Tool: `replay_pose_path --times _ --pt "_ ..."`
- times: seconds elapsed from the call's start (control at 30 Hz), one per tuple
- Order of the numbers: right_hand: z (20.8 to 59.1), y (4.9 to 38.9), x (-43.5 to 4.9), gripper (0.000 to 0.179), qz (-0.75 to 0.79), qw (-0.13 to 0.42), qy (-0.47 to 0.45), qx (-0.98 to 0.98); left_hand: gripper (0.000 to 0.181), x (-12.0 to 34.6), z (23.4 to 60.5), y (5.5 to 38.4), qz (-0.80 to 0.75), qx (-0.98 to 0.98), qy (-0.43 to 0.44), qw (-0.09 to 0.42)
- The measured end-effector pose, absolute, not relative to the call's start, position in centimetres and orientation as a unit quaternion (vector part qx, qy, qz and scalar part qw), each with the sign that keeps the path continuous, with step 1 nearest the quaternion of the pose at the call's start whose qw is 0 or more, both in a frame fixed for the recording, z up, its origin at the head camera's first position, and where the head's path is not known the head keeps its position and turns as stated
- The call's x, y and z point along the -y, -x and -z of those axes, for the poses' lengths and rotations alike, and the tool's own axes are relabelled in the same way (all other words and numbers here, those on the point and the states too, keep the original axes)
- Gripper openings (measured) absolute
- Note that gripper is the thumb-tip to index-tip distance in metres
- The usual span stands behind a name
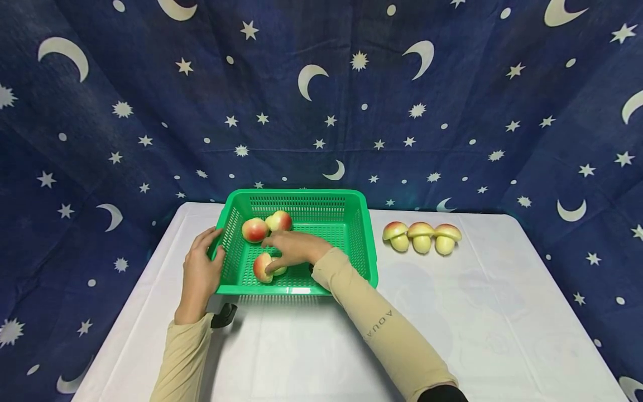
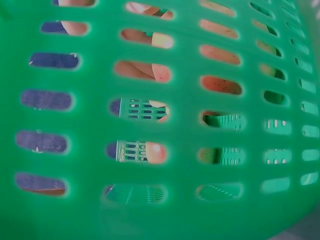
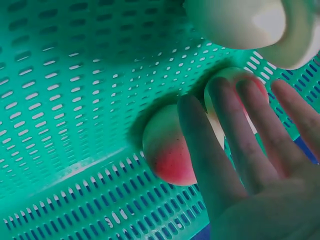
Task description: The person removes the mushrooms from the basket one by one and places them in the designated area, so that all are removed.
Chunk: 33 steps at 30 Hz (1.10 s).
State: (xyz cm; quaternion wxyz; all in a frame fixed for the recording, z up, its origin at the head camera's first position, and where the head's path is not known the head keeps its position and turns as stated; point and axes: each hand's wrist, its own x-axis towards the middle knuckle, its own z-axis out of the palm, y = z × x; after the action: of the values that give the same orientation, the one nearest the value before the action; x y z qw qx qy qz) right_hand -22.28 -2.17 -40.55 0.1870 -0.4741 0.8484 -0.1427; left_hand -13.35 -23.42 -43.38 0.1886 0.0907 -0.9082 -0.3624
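A green plastic basket (image 1: 301, 290) stands on the white table. My left hand (image 1: 197, 273) is at its left side, fingertips and thumb touching the rim. My right hand (image 1: 296, 247) reaches inside, its thumb over a toy mushroom (image 1: 263, 268) with a red and yellow cap. In the right wrist view, the fingers (image 3: 225, 135) look straight and spread; the thumb is hidden. Two more mushrooms, one (image 1: 255, 230) nearer and one (image 1: 280, 220) behind it, lie farther back in the basket. Pieces of red cap (image 2: 221, 85) show through the slots in the left wrist view.
Three mushrooms, the middle one (image 1: 421, 237) among them, lie in a row on the table (image 1: 482, 335) right of the basket. A dark blue curtain (image 1: 281, 95) with moons and stars hangs behind the table. The basket's slotted wall (image 2: 90, 210) fills the left wrist view.
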Motion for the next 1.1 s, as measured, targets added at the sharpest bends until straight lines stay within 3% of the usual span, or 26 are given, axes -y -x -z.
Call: replay_pose_path --times 0.43,1.1 --pt "41.8 22.8 2.6 0.048 0.137 0.213 0.481 -0.839 0.042 23.3 43.4 13.2 0.367 0.907 -0.091 0.185" --pt "41.6 22.4 3.0 0.044 0.137 0.213 0.462 -0.85 0.042 23.2 43.4 13.2 0.359 0.907 -0.087 0.205"
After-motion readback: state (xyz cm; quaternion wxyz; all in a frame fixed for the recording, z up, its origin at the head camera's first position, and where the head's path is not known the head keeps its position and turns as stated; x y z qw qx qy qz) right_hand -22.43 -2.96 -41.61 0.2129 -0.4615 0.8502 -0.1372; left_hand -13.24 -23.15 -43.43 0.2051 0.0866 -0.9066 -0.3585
